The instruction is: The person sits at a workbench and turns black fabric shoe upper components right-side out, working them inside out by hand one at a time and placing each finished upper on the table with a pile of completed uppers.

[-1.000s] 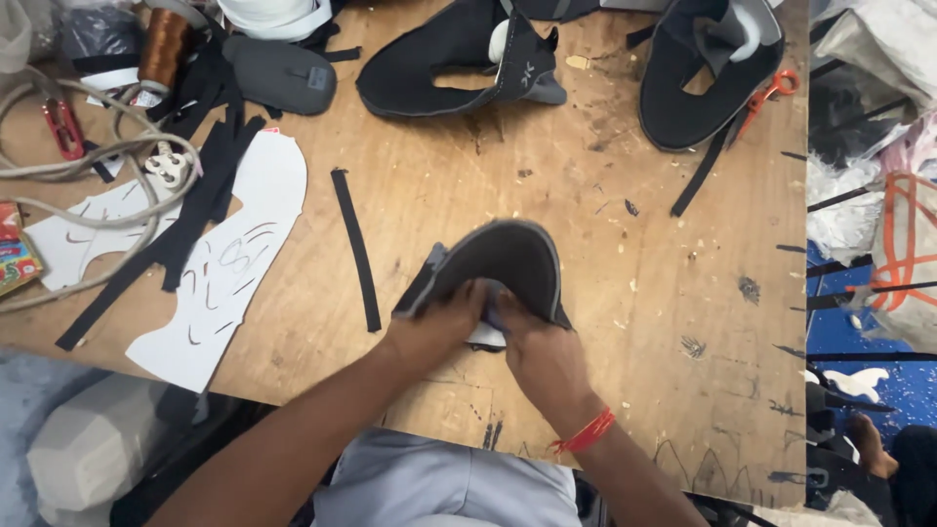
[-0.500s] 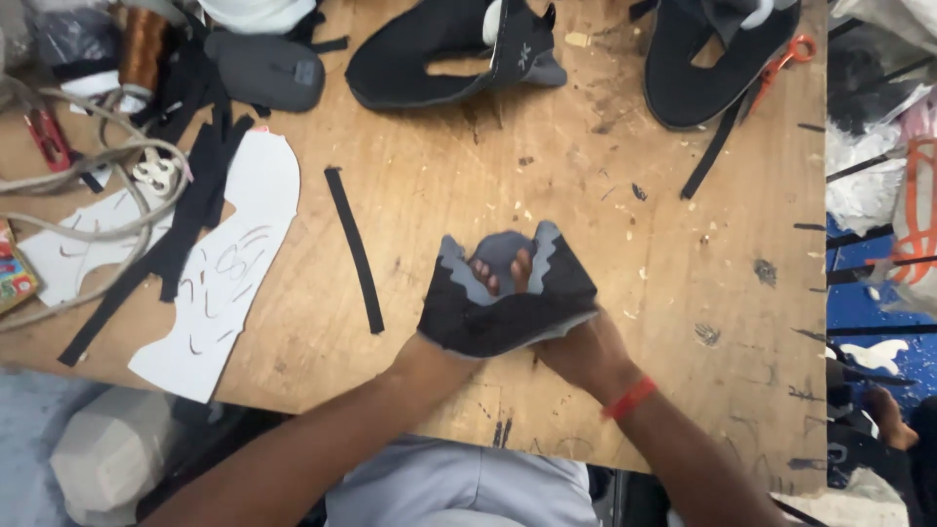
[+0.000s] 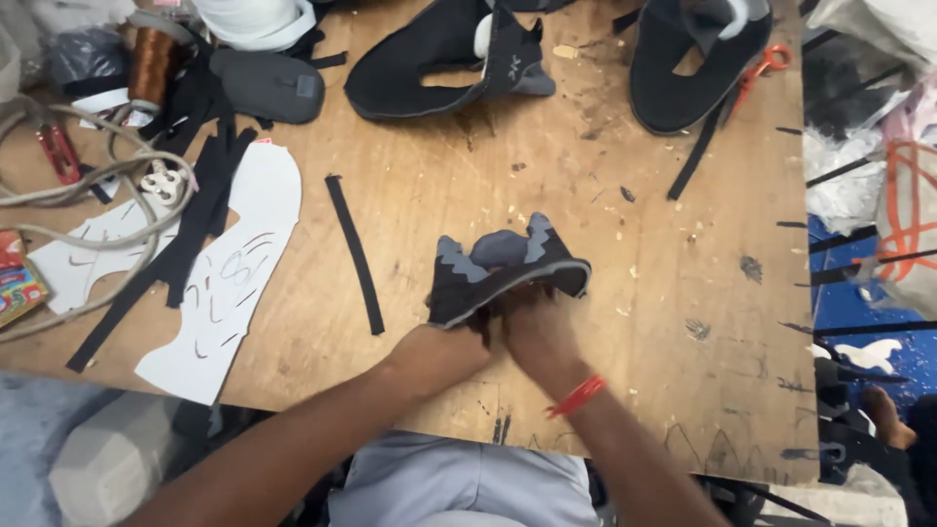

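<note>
Plywood bench (image 3: 625, 322) lies bare around the hands near its front edge. Left hand (image 3: 439, 353) and right hand (image 3: 535, 332) both clamp a black-and-grey shoe upper (image 3: 503, 268), folded and lifted off the wood for working. Beyond, a black strip (image 3: 354, 254), white pattern (image 3: 229, 278) and more uppers (image 3: 439, 59) crowd the far edge.

Scuffed wooden workbench (image 3: 586, 176) under even light.
A blue floor (image 3: 839, 303) shows along its right edge, grey floor (image 3: 29, 459) at the lower left.

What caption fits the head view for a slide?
Both hands, left hand and right hand, grip a black-and-grey shoe upper over a wooden workbench.
</note>
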